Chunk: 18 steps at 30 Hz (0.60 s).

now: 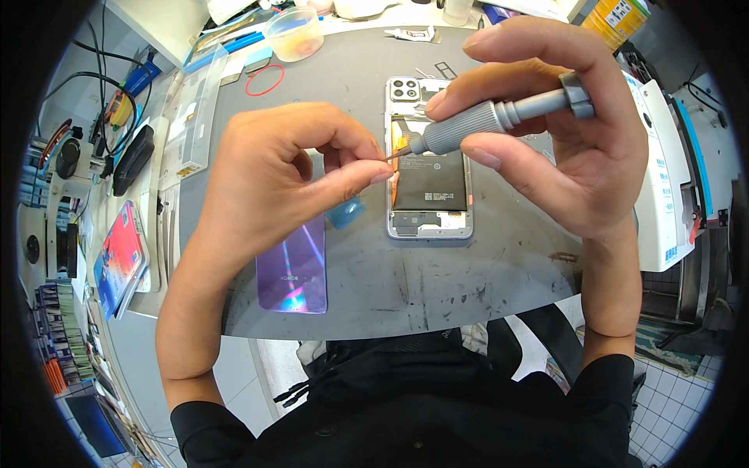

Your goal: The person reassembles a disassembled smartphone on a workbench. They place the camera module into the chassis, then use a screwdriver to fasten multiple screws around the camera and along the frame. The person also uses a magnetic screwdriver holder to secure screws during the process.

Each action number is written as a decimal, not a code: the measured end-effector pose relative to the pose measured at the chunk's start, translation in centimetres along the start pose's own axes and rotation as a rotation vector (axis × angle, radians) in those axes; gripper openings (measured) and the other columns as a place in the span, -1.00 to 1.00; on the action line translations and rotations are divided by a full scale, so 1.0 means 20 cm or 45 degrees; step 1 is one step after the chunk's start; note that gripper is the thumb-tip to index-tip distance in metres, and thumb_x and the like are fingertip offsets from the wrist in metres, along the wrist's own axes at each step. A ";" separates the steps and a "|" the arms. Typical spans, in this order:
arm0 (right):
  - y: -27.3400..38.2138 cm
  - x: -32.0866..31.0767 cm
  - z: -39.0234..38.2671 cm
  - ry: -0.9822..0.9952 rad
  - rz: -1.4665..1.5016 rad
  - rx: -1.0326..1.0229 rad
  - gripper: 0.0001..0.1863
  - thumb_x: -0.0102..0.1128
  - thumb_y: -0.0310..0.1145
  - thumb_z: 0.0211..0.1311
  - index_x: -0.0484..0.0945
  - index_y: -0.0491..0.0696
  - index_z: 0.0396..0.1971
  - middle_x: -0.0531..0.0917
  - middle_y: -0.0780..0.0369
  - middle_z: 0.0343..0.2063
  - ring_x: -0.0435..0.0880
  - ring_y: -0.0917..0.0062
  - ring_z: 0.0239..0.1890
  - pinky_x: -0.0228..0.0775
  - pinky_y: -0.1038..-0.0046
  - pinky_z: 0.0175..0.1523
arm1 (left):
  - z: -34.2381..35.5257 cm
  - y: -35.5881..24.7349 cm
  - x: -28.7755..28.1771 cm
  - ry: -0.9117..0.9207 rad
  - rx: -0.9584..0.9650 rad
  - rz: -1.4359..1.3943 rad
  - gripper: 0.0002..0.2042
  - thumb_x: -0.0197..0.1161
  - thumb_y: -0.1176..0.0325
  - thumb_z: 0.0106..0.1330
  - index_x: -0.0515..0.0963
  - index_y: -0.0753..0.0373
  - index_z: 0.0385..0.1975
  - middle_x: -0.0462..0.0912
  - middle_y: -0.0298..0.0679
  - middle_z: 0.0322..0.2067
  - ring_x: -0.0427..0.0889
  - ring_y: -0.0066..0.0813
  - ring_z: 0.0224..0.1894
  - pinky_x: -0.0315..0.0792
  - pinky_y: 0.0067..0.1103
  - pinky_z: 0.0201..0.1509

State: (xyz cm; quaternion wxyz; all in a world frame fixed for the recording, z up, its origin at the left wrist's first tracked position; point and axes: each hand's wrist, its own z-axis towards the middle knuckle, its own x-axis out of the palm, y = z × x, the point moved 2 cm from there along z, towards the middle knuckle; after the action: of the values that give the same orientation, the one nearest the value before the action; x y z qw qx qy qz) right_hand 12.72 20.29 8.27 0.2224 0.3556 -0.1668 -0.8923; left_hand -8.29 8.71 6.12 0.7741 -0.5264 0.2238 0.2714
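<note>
A grey precision screwdriver [468, 129] with a ribbed barrel lies slantwise in my right hand [585, 132], gripped by thumb and fingers. Its thin tip points left and ends in the pinch of my left hand [281, 160], between thumb and forefinger. Whether a tiny part sits there too, I cannot see. Beneath both hands, an opened phone [431, 222] lies on the grey mat, its black battery [437, 183] exposed and its camera block at the far end. A purple phone back cover [292, 273] lies below my left hand, beside a blue translucent film [346, 212].
The grey work mat [499, 281] covers the table. Toward the back are a clear round tub [293, 35], a red rubber band [265, 80] and a small tube [413, 34]. A clear plastic case [199, 117] stands left; a white device [663, 179] stands right.
</note>
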 end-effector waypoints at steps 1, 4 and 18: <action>0.00 -0.01 0.00 0.074 -0.025 -0.010 -0.40 0.37 -0.63 0.17 0.34 -0.24 0.20 0.76 0.02 -0.23 0.81 0.32 -0.10 0.72 0.47 -0.09 | 0.01 0.00 0.01 -0.012 0.026 -0.016 -0.89 0.52 0.48 0.16 0.67 0.27 -0.45 0.67 -0.40 -0.51 0.56 -0.71 -0.49 0.37 -0.72 -0.49; 0.00 0.02 -0.01 0.074 -0.057 -0.016 -0.40 0.38 -0.63 0.16 0.34 -0.24 0.20 0.76 0.00 -0.23 0.81 0.33 -0.10 0.72 0.45 -0.06 | 0.00 0.00 0.01 -0.036 0.072 0.050 -0.88 0.52 0.49 0.14 0.67 0.29 -0.46 0.64 -0.39 -0.55 0.54 -0.68 -0.53 0.39 -0.69 -0.48; 0.00 0.01 0.00 0.088 -0.085 -0.060 -0.40 0.37 -0.62 0.16 0.33 -0.26 0.20 0.75 0.01 -0.22 0.81 0.31 -0.10 0.69 0.43 -0.01 | 0.01 0.00 0.01 -0.062 0.109 0.076 -0.85 0.55 0.45 0.11 0.66 0.29 -0.48 0.63 -0.37 -0.58 0.54 -0.64 -0.55 0.39 -0.68 -0.49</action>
State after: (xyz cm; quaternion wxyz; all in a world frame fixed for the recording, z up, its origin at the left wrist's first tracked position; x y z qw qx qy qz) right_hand 12.61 20.28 8.15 0.2064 0.3863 -0.1260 -0.8901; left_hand -8.13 8.86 6.05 0.7926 -0.4792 0.2319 0.2973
